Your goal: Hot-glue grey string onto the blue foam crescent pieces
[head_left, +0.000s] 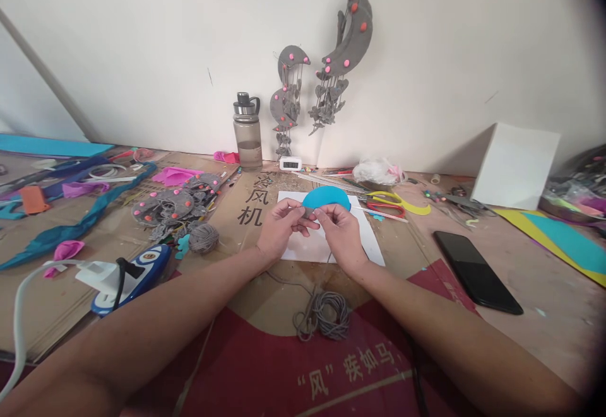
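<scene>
Over a white sheet of paper (364,240), my left hand (280,224) and my right hand (341,231) come together, thumbs and fingers pinching a small grey piece (308,213) between them. Its exact shape is mostly hidden by the fingertips. Just behind the fingers is a bright blue rounded piece (327,197); whether the hands touch it I cannot tell. Nearer to me lies a loose coil of grey cord (332,315), with a strand running up toward the paper beneath my hands.
Grey moon-shaped ornaments (176,205) and a ball of grey yarn (203,238) lie left. A water bottle (248,136) and small clock (290,163) stand behind. Yellow-handled scissors (391,197), a phone (477,272) and a white box (516,164) are right; a power strip (135,278) is near my left forearm.
</scene>
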Demonstrator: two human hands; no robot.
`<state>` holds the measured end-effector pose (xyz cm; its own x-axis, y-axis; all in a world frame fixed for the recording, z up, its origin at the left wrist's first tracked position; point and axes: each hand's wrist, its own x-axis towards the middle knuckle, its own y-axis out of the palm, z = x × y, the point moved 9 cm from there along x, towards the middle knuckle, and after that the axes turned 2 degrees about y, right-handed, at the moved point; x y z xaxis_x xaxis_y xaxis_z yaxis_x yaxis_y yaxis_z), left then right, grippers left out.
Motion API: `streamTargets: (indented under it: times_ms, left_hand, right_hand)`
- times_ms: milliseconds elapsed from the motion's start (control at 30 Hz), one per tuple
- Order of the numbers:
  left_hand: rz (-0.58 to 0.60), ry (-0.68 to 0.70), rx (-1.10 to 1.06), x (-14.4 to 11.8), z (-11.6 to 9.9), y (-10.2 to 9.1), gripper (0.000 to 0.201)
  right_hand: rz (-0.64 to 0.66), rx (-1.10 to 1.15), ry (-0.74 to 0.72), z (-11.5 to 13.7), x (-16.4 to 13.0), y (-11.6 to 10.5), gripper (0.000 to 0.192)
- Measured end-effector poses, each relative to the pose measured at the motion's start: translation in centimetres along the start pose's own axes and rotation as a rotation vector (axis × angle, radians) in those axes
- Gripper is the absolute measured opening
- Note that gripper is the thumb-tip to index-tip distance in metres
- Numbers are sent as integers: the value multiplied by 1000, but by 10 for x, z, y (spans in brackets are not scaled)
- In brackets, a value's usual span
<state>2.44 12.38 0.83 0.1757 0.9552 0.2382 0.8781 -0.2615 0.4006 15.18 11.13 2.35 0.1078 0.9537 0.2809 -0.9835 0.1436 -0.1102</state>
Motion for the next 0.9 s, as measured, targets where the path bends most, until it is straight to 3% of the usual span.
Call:
streamTargets:
  times_ms: [333,500,700,900]
  left_hand:
    - [47,-33,-71,2,4,2,22]
    - [70,-102,-119,4,9,3,23]
    - [118,-86,-121,4,7,8,24]
    - [107,-113,-152,5,10,6,23]
  right_hand:
    - [61,278,216,-19,0,10,27]
    - [47,198,167,-14,-3,9,25]
    - [9,95,120,-4,-3,5,24]
    - [-35,20,155,-11,-6,2,27]
